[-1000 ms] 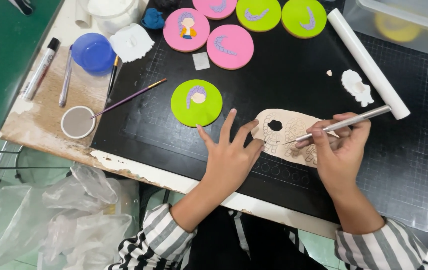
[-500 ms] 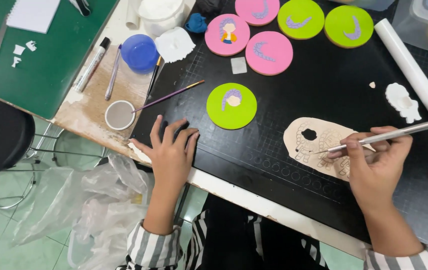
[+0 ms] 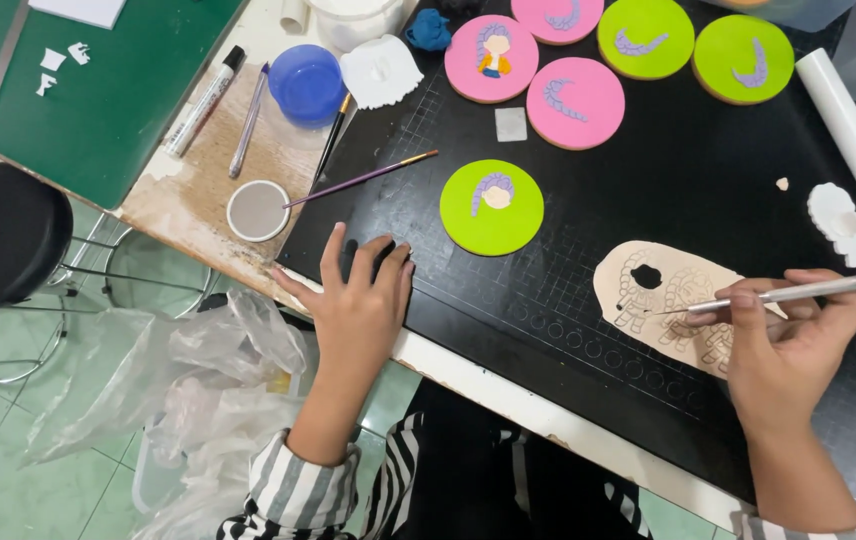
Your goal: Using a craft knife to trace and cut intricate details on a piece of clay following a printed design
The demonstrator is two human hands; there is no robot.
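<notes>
My left hand (image 3: 358, 300) rests flat with fingers spread on the near left corner of the black cutting mat (image 3: 568, 300), holding nothing. A purple-handled paintbrush (image 3: 363, 178) lies just beyond it. My right hand (image 3: 783, 345) grips a thin metal sculpting tool (image 3: 798, 292), its tip touching a flat beige clay sheet (image 3: 663, 300) with a cut-out hole and pressed figure outlines. A green disc with a small purple-haired figure (image 3: 491, 206) lies between the hands, a bit farther away.
Pink discs (image 3: 493, 57) (image 3: 575, 102) and green discs (image 3: 645, 37) (image 3: 743, 57) sit at the back. A white roller (image 3: 853, 140) and white clay figure (image 3: 841, 222) lie right. Blue cup (image 3: 305, 82), marker (image 3: 205, 100), small round dish (image 3: 258, 210), green mat (image 3: 98, 100), stool (image 3: 3, 235) and plastic bag (image 3: 198, 390) are left.
My left hand moved left from beside the beige clay sheet to the mat's near left corner. The right hand stays on the sheet with the tool. The view shifted left.
</notes>
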